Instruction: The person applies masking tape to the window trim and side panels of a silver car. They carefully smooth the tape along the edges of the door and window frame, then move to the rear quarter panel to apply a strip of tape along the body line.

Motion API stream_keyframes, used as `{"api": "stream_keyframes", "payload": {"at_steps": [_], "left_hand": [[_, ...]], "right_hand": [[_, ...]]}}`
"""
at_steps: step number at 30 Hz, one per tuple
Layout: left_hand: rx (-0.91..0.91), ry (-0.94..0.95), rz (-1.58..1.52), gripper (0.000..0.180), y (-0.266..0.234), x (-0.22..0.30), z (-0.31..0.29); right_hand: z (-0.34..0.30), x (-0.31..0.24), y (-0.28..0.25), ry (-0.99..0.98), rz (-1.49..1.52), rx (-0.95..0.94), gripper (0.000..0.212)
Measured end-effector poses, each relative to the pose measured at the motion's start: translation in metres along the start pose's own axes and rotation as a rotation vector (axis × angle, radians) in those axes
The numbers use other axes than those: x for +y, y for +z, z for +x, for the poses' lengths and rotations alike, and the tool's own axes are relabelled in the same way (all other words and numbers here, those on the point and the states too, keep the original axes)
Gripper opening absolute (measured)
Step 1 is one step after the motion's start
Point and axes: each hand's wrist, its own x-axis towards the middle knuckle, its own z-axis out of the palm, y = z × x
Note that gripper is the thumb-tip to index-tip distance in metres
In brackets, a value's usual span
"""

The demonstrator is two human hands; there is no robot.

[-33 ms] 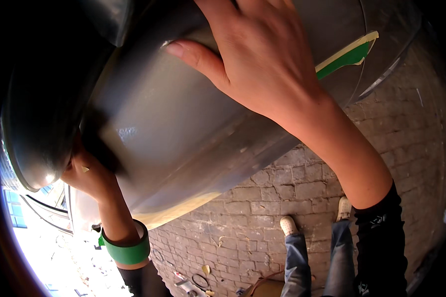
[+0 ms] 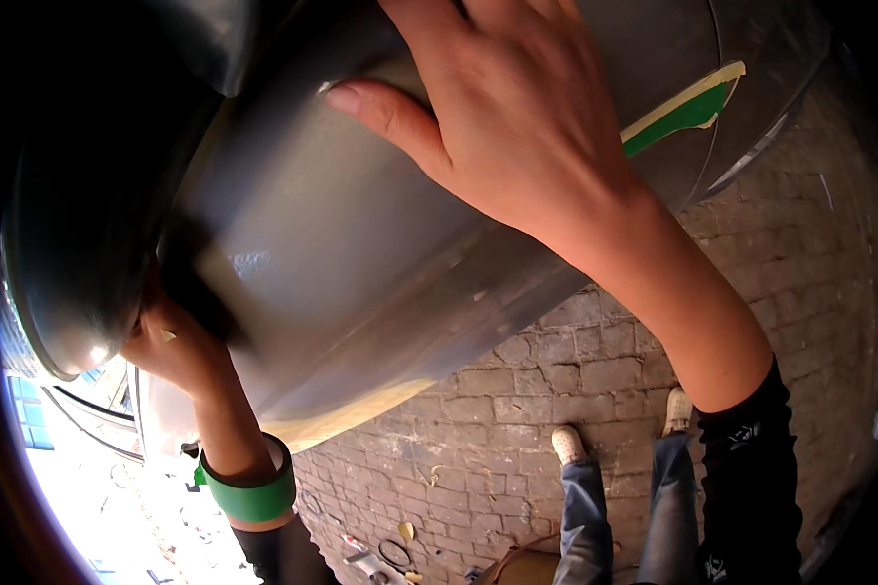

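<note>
My right hand (image 2: 522, 117) lies on a grey vehicle body panel (image 2: 332, 224), thumb stretched out and apart from the fingers. The upper frame edge cuts off its fingertips. To the right of that wrist, a strip of green and cream masking tape (image 2: 683, 119) sticks to the panel. My left hand (image 2: 174, 341) reaches in beside a dark, rounded, glossy part (image 2: 78, 283), possibly a mirror housing. Its fingers are hidden there, and a small pale scrap sits on its back. A roll of green tape (image 2: 254, 495) hangs round my left wrist like a bracelet.
Cream masking (image 2: 361, 411) runs along the panel's lower edge. Below lies brick paving (image 2: 517, 390), where my feet in light clogs (image 2: 568, 445) stand. Near the bottom are a black ring (image 2: 394, 553), small litter and a brownish object (image 2: 527, 565). Bright light floods the lower left.
</note>
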Motion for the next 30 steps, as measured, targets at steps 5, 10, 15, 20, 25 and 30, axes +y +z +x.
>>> {"api": "stream_keyframes", "payload": {"at_steps": [5, 10, 15, 20, 25, 30], "left_hand": [[0.001, 0.019, 0.043, 0.024, 0.0, 0.001, 0.0], [-0.008, 0.05, 0.068, 0.022, 0.002, 0.004, 0.003], [-0.049, 0.037, 0.134, 0.021, -0.001, 0.005, 0.004], [-0.169, 0.058, 0.09, 0.026, -0.004, 0.0, 0.006], [-0.141, 0.023, 0.008, 0.028, -0.003, -0.012, 0.012], [-0.052, 0.034, 0.132, 0.038, 0.0, -0.023, 0.018]], "right_hand": [[-0.002, -0.011, -0.021, 0.043, -0.033, -0.128, 0.063], [0.006, -0.003, -0.003, -0.016, 0.019, 0.05, 0.058], [0.003, -0.012, -0.019, 0.101, 0.05, -0.06, 0.053], [0.008, -0.021, -0.027, 0.137, 0.04, -0.068, 0.052], [0.009, -0.019, -0.022, 0.146, 0.058, -0.063, 0.051], [0.007, -0.018, -0.023, 0.145, 0.068, -0.068, 0.05]]}}
